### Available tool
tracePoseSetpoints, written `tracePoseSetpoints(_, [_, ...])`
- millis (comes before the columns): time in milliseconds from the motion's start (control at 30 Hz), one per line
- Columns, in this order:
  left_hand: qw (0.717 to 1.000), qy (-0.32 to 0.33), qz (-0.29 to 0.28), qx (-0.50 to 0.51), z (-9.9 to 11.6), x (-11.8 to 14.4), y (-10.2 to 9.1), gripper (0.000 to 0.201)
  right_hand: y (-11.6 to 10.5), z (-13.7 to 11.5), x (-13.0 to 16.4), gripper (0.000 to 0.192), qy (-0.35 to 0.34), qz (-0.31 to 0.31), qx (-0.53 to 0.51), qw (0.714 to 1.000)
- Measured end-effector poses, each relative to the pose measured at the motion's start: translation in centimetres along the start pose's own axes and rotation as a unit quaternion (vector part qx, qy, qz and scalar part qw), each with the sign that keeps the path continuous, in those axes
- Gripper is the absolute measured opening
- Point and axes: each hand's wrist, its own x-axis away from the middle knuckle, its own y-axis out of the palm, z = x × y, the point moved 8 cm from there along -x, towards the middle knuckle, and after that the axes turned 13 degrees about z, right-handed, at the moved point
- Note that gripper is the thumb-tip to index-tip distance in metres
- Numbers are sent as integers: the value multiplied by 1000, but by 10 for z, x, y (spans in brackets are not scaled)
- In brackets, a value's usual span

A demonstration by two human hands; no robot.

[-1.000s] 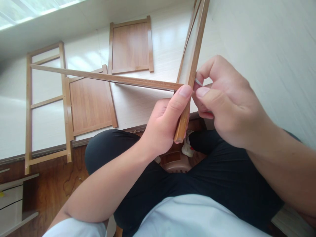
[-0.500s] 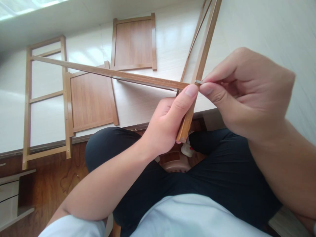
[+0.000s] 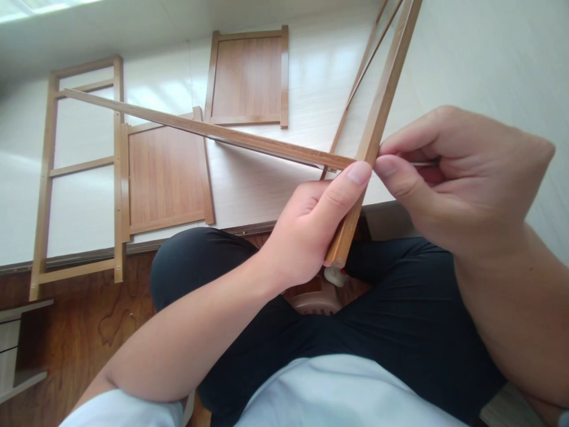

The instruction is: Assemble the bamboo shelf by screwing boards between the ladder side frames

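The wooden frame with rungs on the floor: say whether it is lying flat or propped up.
Lying flat. The frame rests on the pale floor, beside two wooden panels, also flat.

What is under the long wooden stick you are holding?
Under the long wooden stick lie a brown wooden panel and pale floor. The left hand hides its joint end.

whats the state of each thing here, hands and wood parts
left hand: closed around the wooden post
right hand: pinching a thin metal pin against the post
wooden post: held tilted, off the floor
long rail: meets the post at the fingers, raised
metal pin: mostly hidden in the fingers
ladder frame: lying flat
near panel: lying flat, beside the frame
far panel: lying flat, apart
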Motion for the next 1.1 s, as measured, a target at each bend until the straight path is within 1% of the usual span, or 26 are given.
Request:
tracePoseSetpoints(233, [1000, 17, 4, -18, 1, -2, 0, 66, 0, -1, -2, 14, -23, 29, 0, 999])
tracePoseSetpoints(367, [999, 23, 13, -21, -1, -3, -2, 67, 1, -1, -1, 11, -19, 42, 1, 999])
tracePoseSetpoints(500, [999, 22, 16, -23, -2, -2, -3, 65, 3, 1, 0, 11, -6, 31, 8, 999])
tracePoseSetpoints(600, [999, 25, 6, -23, -1, -2, -2, 64, 9, 3, 0, 13, 17, -6, 4, 1000])
tracePoseSetpoints(667, [999, 28, 9, -24, 0, -3, -3, 64, 19, 5, 2, 13, 40, -64, -14, 997])
tracePoseSetpoints(733, [999, 28, 21, -28, 0, -4, -5, 65, 31, 6, 5, 17, 61, -127, -42, 989])
tracePoseSetpoints(800, [999, 28, 26, -31, -1, -6, -6, 67, 41, 7, 8, 21, 71, -172, -65, 980])
tracePoseSetpoints(967, [999, 28, 17, -19, -1, -7, -5, 68, 53, 11, 14, 23, 81, -236, -55, 967])
tracePoseSetpoints(1067, [1000, 8, 8, -18, -2, -8, -5, 68, 58, 15, 21, 15, 86, -279, -42, 956])
tracePoseSetpoints(1100, [1000, -1, 6, -21, -2, -9, -5, 67, 60, 18, 25, 13, 105, -289, -53, 950])
